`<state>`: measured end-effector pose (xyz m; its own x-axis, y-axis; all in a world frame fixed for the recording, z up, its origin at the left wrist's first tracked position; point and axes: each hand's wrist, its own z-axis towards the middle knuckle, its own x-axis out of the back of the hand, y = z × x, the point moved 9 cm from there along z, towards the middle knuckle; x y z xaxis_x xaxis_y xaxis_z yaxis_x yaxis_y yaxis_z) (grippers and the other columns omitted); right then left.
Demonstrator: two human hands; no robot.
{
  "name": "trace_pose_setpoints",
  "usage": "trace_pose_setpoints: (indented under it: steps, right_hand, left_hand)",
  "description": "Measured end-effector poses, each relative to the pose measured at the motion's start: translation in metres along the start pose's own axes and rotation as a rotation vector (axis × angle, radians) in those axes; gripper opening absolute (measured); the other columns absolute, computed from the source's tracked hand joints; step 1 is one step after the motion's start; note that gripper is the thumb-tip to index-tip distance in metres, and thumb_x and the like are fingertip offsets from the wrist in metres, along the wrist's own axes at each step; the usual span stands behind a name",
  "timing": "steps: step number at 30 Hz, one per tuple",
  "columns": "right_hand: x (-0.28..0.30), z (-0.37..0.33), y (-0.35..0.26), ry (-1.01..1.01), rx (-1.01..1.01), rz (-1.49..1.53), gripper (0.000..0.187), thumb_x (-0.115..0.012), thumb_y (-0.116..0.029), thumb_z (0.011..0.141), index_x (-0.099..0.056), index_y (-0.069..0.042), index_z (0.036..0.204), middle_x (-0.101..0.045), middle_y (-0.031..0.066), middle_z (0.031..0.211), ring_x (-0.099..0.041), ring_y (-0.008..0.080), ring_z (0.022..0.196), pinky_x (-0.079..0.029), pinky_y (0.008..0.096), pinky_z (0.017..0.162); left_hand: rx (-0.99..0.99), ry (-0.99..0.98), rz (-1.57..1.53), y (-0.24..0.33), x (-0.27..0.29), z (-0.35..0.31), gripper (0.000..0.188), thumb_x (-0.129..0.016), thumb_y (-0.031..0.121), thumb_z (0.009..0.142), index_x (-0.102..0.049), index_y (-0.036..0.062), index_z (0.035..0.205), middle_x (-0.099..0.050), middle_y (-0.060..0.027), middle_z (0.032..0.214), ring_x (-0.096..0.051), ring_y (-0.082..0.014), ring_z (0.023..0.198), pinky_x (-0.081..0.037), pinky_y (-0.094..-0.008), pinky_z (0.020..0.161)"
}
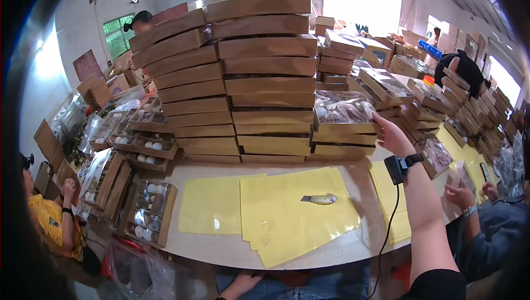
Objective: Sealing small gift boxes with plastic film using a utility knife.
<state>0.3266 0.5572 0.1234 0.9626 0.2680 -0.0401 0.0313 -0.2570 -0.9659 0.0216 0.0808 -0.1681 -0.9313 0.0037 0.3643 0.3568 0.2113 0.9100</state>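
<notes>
My right hand (393,135) reaches out to the right, its fingers and thumb closed on the near right corner of a shallow cardboard box (345,125). That box tops a short stack, and pale, twisted contents show inside it. A camera is strapped to my right wrist, with a cable trailing down. My left hand (247,283) lies low on my lap below the table edge, fingers flat and nothing visible in it. Between my arms, yellow sheets (298,228) overlap on the table. On them rests a small, shiny, slender object (320,198) with a dark end.
A tall wall of stacked cardboard boxes (270,84) stands at the table's far side. Filled compartment boxes (148,211) sit at the left. More yellow sheets (389,189) lie under my right forearm. People work at both sides; a co-worker's hand (461,194) is close at right.
</notes>
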Motion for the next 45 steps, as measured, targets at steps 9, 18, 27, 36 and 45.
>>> trace_pose_setpoints:
  steps: [9, 18, 27, 36, 45]
  right_hand:
    - [-0.033, 0.023, 0.005, -0.126, 0.109, 0.197, 0.05, -0.057, -0.057, 0.093, -0.059, -0.017, 0.124, -0.066, 0.0012, 0.113, -0.06, 0.0178, 0.101, -0.046, 0.0376, 0.09]
    - [-0.027, 0.02, 0.015, -0.178, 0.077, 0.1, 0.043, -0.059, -0.053, 0.091, -0.062, -0.019, 0.116, -0.066, -0.0009, 0.108, -0.06, 0.0168, 0.098, -0.045, 0.0398, 0.087]
    - [-0.032, 0.005, 0.003, -0.231, 0.098, 0.04, 0.049, -0.055, -0.055, 0.093, -0.058, -0.017, 0.124, -0.062, 0.0, 0.116, -0.057, 0.0177, 0.102, -0.044, 0.0418, 0.09]
    - [-0.033, 0.015, 0.027, -0.241, 0.201, 0.031, 0.081, -0.038, -0.078, 0.089, -0.047, -0.017, 0.142, -0.057, 0.0021, 0.132, -0.049, 0.0189, 0.121, -0.037, 0.0453, 0.102]
    - [0.0, -0.016, 0.039, 0.017, 0.216, 0.098, 0.1, -0.03, -0.087, 0.083, -0.019, -0.02, 0.157, -0.033, 0.0129, 0.155, -0.029, 0.0296, 0.143, -0.018, 0.0502, 0.114]
  left_hand:
    - [-0.009, 0.01, -0.057, -0.031, -0.003, 0.003, 0.044, -0.059, 0.017, 0.097, -0.048, 0.0016, 0.137, -0.058, -0.0167, 0.132, -0.055, -0.0243, 0.122, -0.042, -0.0359, 0.105]
    - [0.07, -0.047, -0.012, -0.054, -0.01, -0.002, 0.044, -0.06, 0.019, 0.096, -0.05, 0.0004, 0.134, -0.061, -0.0184, 0.128, -0.056, -0.025, 0.122, -0.042, -0.0363, 0.104]
    - [-0.106, 0.064, 0.156, 0.005, 0.0, 0.011, 0.043, -0.062, 0.021, 0.095, -0.054, 0.0036, 0.133, -0.058, -0.0169, 0.134, -0.055, -0.0287, 0.122, -0.042, -0.0383, 0.104]
    - [0.04, -0.207, -0.017, 0.041, -0.006, -0.007, 0.049, -0.059, 0.03, 0.097, -0.048, 0.0045, 0.138, -0.056, -0.0164, 0.135, -0.053, -0.0287, 0.123, -0.04, -0.0389, 0.106]
    - [-0.21, 1.048, -0.223, 0.13, 0.232, -0.137, 0.027, -0.061, 0.021, 0.094, -0.058, 0.0053, 0.072, -0.048, 0.0025, 0.064, -0.045, -0.0088, 0.057, -0.042, -0.0248, 0.055]
